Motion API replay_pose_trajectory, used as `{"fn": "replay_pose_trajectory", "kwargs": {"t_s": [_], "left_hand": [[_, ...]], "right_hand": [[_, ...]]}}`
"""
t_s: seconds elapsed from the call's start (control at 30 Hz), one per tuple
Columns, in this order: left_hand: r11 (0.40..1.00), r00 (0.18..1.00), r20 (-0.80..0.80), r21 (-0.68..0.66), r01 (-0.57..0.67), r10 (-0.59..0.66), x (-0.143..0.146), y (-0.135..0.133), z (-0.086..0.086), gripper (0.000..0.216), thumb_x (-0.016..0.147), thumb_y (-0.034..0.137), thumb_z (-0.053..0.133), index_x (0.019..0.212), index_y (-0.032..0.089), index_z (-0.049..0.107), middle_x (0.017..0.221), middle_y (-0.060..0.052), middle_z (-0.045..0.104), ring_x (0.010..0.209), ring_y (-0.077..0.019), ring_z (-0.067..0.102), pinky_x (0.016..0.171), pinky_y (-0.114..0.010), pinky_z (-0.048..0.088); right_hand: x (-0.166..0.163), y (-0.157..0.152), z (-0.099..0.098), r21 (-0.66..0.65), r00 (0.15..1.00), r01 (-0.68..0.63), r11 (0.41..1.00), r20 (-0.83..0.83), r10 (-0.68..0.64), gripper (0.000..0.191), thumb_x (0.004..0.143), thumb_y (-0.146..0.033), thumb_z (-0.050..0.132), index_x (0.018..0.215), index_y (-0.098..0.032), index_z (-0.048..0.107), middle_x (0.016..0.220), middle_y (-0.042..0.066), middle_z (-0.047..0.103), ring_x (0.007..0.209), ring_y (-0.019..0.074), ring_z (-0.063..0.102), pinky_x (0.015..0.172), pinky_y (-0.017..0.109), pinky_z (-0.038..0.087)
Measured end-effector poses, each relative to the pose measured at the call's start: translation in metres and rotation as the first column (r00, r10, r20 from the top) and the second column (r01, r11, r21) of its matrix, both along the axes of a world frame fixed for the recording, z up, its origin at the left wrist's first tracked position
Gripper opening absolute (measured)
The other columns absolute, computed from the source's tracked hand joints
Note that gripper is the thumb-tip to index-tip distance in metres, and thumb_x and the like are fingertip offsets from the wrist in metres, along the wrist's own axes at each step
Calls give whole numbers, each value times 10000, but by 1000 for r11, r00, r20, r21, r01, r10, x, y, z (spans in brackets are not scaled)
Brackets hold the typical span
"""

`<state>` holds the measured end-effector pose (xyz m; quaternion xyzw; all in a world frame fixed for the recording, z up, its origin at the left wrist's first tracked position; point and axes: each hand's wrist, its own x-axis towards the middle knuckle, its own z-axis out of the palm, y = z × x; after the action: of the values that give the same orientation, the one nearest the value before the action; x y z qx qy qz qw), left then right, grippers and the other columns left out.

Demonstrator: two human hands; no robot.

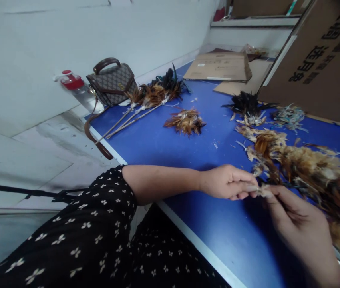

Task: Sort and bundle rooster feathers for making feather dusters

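Note:
Over the blue tabletop (211, 224), my left hand (231, 182) and my right hand (304, 224) meet fingertip to fingertip. Both are closed in a pinch on a small pale feather tuft (264, 191), most of it hidden by my fingers. Just beyond my right hand lies a long pile of tan and brown feathers (304, 160). Past that sit a bunch of black feathers (247, 106) and a clump of pale bluish strips (289, 117). A loose heap of brown feathers (185, 121) rests farther off, beyond my left forearm.
Several feather-tipped sticks (134, 120) lie at the table's far left, beside a patterned handbag (114, 82) and a red-lidded water bottle (80, 90). Flat cardboard (217, 66) lies at the back. A large cardboard box (316, 64) stands at the right.

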<state>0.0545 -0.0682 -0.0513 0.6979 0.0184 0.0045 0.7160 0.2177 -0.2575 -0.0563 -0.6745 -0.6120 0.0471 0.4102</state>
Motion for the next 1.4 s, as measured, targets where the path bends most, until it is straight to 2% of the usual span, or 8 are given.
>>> {"fn": "replay_pose_trajectory", "kwargs": {"t_s": [0.13, 0.33, 0.43, 0.7, 0.83, 1.0, 1.23, 1.4], "left_hand": [[975, 984, -39, -134, -178, 174, 3, -14, -10, 238, 1210, 354, 637, 1019, 214, 609, 693, 95, 557, 558, -77, 490, 609, -237, 433], [876, 931, 151, 318, -363, 331, -2, -20, -17, 256, 1140, 298, 671, 901, 210, 641, 739, 35, 648, 686, -105, 591, 723, -262, 478], [830, 925, 187, 409, -379, 331, -2, -19, -15, 257, 1113, 272, 698, 867, 205, 667, 734, 27, 656, 692, -107, 591, 734, -269, 482], [978, 970, -133, 4, -207, 206, 5, -6, -13, 248, 1187, 372, 683, 1060, 166, 735, 679, 40, 694, 589, -86, 589, 637, -223, 483], [963, 960, -77, 10, -269, 269, 6, 4, -18, 294, 1059, 439, 875, 996, 160, 808, 930, -10, 762, 683, -82, 618, 673, -243, 527], [931, 938, 94, 123, -343, 333, 11, 11, -23, 269, 949, 319, 980, 794, 172, 816, 951, -27, 751, 1069, -149, 691, 1076, -295, 553], [924, 952, -205, -262, -278, 228, 9, 7, -24, 265, 952, 320, 982, 1048, 137, 815, 876, 0, 759, 757, -101, 657, 771, -275, 573], [882, 952, -225, -378, -281, 207, 11, 6, -25, 269, 887, 173, 1011, 1003, 128, 772, 829, 4, 767, 692, -87, 687, 743, -259, 567]], "right_hand": [[-12, 3, -6, 16, 996, 87, 996, -34, -86, 288, 1169, -459, 689, 975, -272, 788, 716, -47, 692, 552, 135, 643, 542, 232, 515], [-23, 4, -18, 163, 948, 126, 978, 272, -168, 195, 1156, -303, 678, 985, -260, 763, 768, -23, 764, 591, 139, 707, 593, 261, 502], [-25, 6, -21, 211, 933, 74, 975, 332, -142, 199, 1139, -225, 659, 954, -258, 725, 782, -13, 768, 609, 144, 717, 629, 268, 514], [-16, 5, -16, 211, 924, 134, 968, 326, -199, 176, 1187, -319, 673, 1064, -252, 779, 835, -8, 824, 572, 142, 715, 587, 271, 519], [-16, 4, -22, 230, 906, 200, 952, 326, -269, 185, 1196, -385, 704, 1213, -234, 809, 906, 22, 869, 596, 159, 757, 575, 271, 538], [-18, 5, -27, 197, 915, 162, 967, 338, -222, 195, 1213, -397, 679, 1206, -246, 802, 926, 29, 883, 579, 169, 762, 561, 280, 547], [-11, 4, -26, 231, 931, 118, 966, 313, -189, 165, 1191, -348, 724, 1260, -237, 824, 1075, 44, 917, 769, 197, 864, 746, 295, 666], [-11, 2, -28, 191, 945, 126, 973, 274, -176, 188, 1192, -384, 721, 1266, -245, 825, 1083, 42, 916, 752, 199, 862, 717, 303, 672]]}}
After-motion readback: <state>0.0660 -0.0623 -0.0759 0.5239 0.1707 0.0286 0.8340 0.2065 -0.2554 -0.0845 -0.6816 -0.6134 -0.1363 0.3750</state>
